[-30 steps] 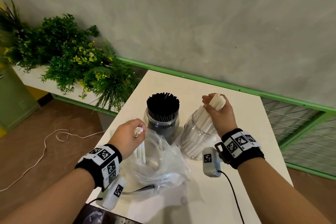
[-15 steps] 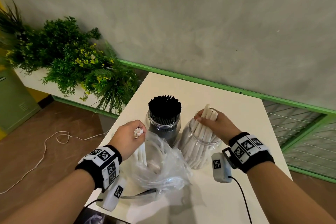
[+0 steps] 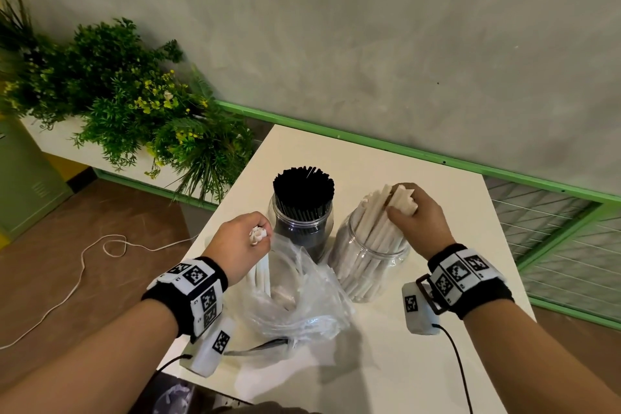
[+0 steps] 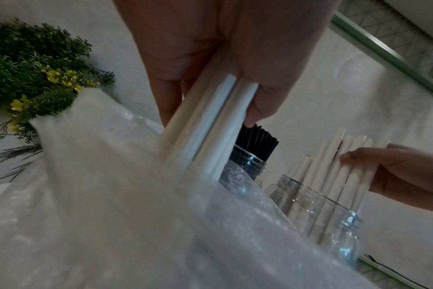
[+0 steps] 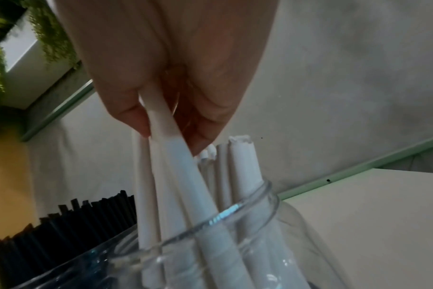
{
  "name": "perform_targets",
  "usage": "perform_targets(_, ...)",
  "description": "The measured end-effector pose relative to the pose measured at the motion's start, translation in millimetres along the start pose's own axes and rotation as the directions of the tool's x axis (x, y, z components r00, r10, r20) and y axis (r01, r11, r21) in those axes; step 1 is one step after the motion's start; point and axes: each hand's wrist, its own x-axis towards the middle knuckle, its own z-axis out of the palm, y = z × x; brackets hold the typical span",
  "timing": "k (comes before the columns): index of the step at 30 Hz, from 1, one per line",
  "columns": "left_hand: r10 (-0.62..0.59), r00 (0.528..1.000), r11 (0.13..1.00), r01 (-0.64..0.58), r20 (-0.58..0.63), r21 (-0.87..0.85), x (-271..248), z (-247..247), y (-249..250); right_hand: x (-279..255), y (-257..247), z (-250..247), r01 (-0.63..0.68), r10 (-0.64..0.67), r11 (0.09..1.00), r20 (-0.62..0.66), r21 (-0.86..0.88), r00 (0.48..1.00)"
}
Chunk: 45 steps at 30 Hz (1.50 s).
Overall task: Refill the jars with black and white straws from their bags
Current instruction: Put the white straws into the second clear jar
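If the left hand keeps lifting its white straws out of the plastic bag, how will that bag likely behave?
The bag looks thin, crumpled and see-through, so it is probably floppy and light. It may drag upward with the straws that the left hand grips, since nothing visible pins it to the table. Its slack folds lie close to the black-straw jar, yet seem too limp to tip it.

Place: likely a café or small eatery corner, not certain.
Supplies: clear jars [image 3: 366, 265] stocked with black straws [image 3: 303, 190] and white straws [image 3: 373, 228] on a white worktop [image 3: 386, 363].
Decor: planter box of greenery [image 3: 134, 111], green-trimmed grey wall [image 3: 369, 44].
Floor: brown, with a loose white cord [image 3: 84, 265].
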Motion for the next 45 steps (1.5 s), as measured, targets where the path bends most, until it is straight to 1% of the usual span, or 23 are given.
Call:
perform_targets(2, 0.004, 1.0, 1.0, -0.004, -0.004, 0.006, -1, 0, -1, 0, 6, 4, 0.023, -0.023, 1.0, -0.065, 0.004, 0.998)
perform_targets(4, 0.009, 1.0, 1.0, -0.009, -0.007, 0.012, -1, 0, -2, -4, 12, 9, 0.105, -0.105, 0.994, -0.083, -0.009, 0.991)
perform_targets(5, 0.011, 1.0, 1.0, -0.011, -0.007, 0.016, -1, 0, -2, -6, 15, 10, 0.143, -0.146, 0.989, -0.082, -0.045, 0.986)
perform_targets(7, 0.009, 1.0, 1.0, -0.009, -0.007, 0.02, -1, 0, -1, -11, 20, 11, 0.201, -0.217, 0.958, -0.061, -0.207, 0.974)
perform_targets(9, 0.008, 1.0, 1.0, -0.008, -0.009, 0.027, -1, 0, 0, -15, 26, 11, 0.304, -0.342, 0.879, -0.043, -0.367, 0.939)
perform_targets(11, 0.007, 1.0, 1.0, -0.007, -0.009, 0.026, -1, 0, 0, -22, 28, 10, 0.347, -0.405, 0.856, -0.08, -0.383, 0.911)
perform_targets(14, 0.007, 1.0, 1.0, -0.007, -0.008, 0.023, -1, -1, -1, -31, 32, 6, 0.261, -0.354, 0.901, -0.239, -0.347, 0.904)
perform_targets(15, 0.009, 1.0, 1.0, -0.009, -0.008, 0.027, -2, -1, -1, -33, 33, 5, 0.247, -0.348, 0.904, -0.264, -0.348, 0.9)
perform_targets(18, 0.01, 1.0, 0.999, -0.01, -0.011, 0.033, -2, -1, 0, -37, 42, 4, 0.266, -0.347, 0.917, -0.261, -0.298, 0.901)
perform_targets(20, 0.007, 1.0, 0.999, -0.007, -0.013, 0.037, -2, -1, 1, -38, 44, 4, 0.252, -0.356, 0.913, -0.326, -0.319, 0.876)
perform_targets(21, 0.007, 1.0, 0.999, -0.007, -0.014, 0.042, -2, -1, 1, -38, 43, 5, 0.223, -0.333, 0.92, -0.344, -0.322, 0.878)
perform_targets(22, 0.009, 1.0, 0.999, -0.008, -0.015, 0.047, -2, -1, 1, -37, 43, 5, 0.191, -0.29, 0.935, -0.331, -0.3, 0.898)
perform_targets(24, 0.008, 1.0, 0.999, -0.007, -0.016, 0.044, -2, 0, 1, -38, 43, 10, 0.145, -0.19, 0.967, -0.21, -0.211, 0.959)
perform_targets(25, 0.005, 1.0, 0.999, -0.004, -0.016, 0.04, -2, 0, 1, -39, 44, 13, 0.139, -0.17, 0.971, -0.156, -0.193, 0.973)
perform_targets(26, -0.001, 1.0, 0.999, 0.001, -0.018, 0.037, -3, 0, 1, -40, 44, 15, 0.144, -0.172, 0.97, -0.135, -0.198, 0.976)
perform_targets(28, -0.009, 1.0, 0.999, 0.01, -0.023, 0.035, -3, 0, 1, -41, 44, 18, 0.133, -0.167, 0.97, -0.161, -0.203, 0.973)
perform_targets(30, -0.013, 1.0, 0.999, 0.014, -0.026, 0.032, -4, 0, 1, -39, 45, 21, 0.058, -0.078, 0.99, -0.159, -0.127, 0.984)
perform_targets(32, -0.014, 1.0, 0.999, 0.015, -0.028, 0.032, -4, -1, 1, -36, 42, 22, -0.05, 0.048, 0.998, -0.092, -0.024, 0.995)
perform_targets(34, -0.01, 1.0, 0.999, 0.011, -0.023, 0.037, -4, -1, 1, -30, 38, 24, -0.112, 0.111, 0.994, -0.054, -0.005, 0.992)
perform_targets(36, -0.01, 1.0, 0.999, 0.011, -0.019, 0.035, -5, -1, 2, -22, 35, 29, -0.107, 0.105, 0.994, -0.086, -0.025, 0.991)
perform_targets(39, -0.013, 1.0, 1.0, 0.014, -0.025, 0.025, -6, -1, 2, -17, 30, 41, -0.091, 0.088, 0.996, -0.189, -0.007, 0.978)
perform_targets(41, -0.017, 1.0, 1.0, 0.017, -0.024, 0.023, -6, -1, 1, -16, 30, 47, -0.091, 0.078, 0.995, -0.254, -0.038, 0.964)
perform_targets(45, -0.022, 1.0, 1.0, 0.022, -0.021, 0.015, -5, -1, 2, -8, 32, 49, -0.075, 0.036, 0.99, -0.305, -0.118, 0.952)
